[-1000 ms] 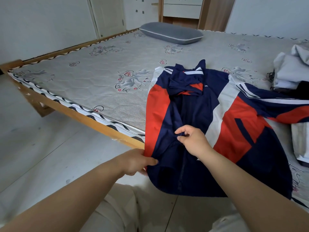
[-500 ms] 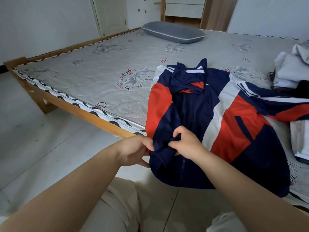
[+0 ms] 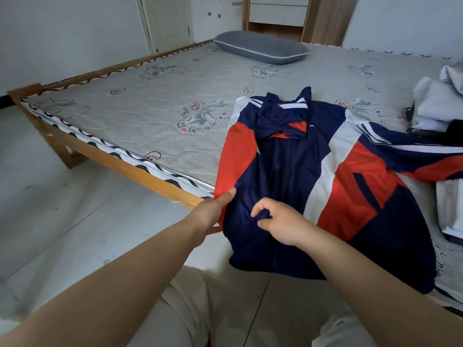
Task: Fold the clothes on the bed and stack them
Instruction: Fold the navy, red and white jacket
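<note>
Across most of the frame lay the bed [image 3: 155, 121], its patterned grey mattress set in a wooden frame, with a grey pillow [image 3: 260, 50] at the top centre and pale floor filling the lower left. You stood at the near edge, your light trousers showing at the bottom.

Next in size was the jacket [image 3: 350, 176], navy with red and white panels, spread over the right half of the mattress. Its collar pointed toward the upper part of the frame, one sleeve ran out to the right edge, and its hem hung off the near side of the bed toward you. It was opened out rather than folded, so by my reading this garment was only at the arranging stage.

At the right edge sat a heap of pale clothes [image 3: 436, 106], bunched and loose, with something dark beside it. I could not tell how many pieces it held. No folded stack was visible anywhere, so nearly the whole task appeared to remain.

Your left hand [image 3: 213, 211] gripped the jacket's left edge where red met navy, thumb on top and fingers tucked beneath. Your right hand [image 3: 280, 226] pinched a bunch of navy cloth near the middle front, fingers curled round it.
</note>
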